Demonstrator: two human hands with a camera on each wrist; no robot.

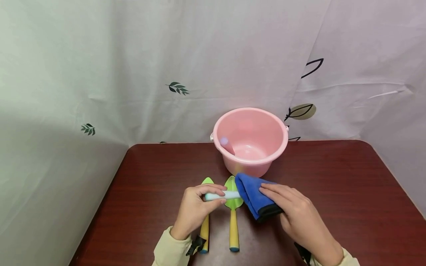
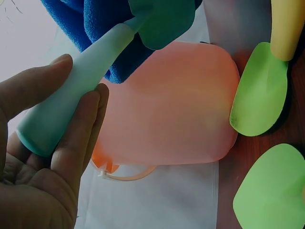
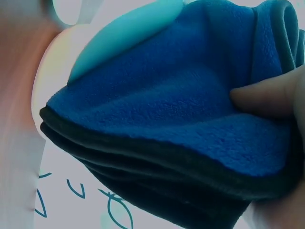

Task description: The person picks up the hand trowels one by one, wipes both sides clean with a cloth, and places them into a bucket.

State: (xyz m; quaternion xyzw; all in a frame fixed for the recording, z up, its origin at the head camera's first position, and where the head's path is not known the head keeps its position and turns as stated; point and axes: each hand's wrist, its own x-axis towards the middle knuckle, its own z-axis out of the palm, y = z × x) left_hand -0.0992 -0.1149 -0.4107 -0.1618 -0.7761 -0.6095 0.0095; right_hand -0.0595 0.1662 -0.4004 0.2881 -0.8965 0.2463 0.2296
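My left hand (image 1: 194,207) pinches the pale blue handle of a small trowel (image 1: 232,194) between thumb and fingers. Its teal blade (image 2: 164,24) shows in the left wrist view, partly covered by cloth. A folded blue cloth (image 1: 254,192) with black edging is gripped by my right hand (image 1: 301,210). The cloth lies against the blade, and in the right wrist view a teal blade edge (image 3: 124,38) sticks out beyond it. Below the hands, two green trowels with yellow handles lie on the table: one (image 1: 234,231) in the middle, the other (image 1: 204,236) partly behind my left hand.
Behind the hands stands a pink bucket (image 1: 251,168) near the table's back edge. A tool with a pink and purple handle (image 1: 227,145) leans inside it. The dark red-brown table (image 1: 159,173) meets a pale curtain (image 1: 149,66) with leaf prints at the back.
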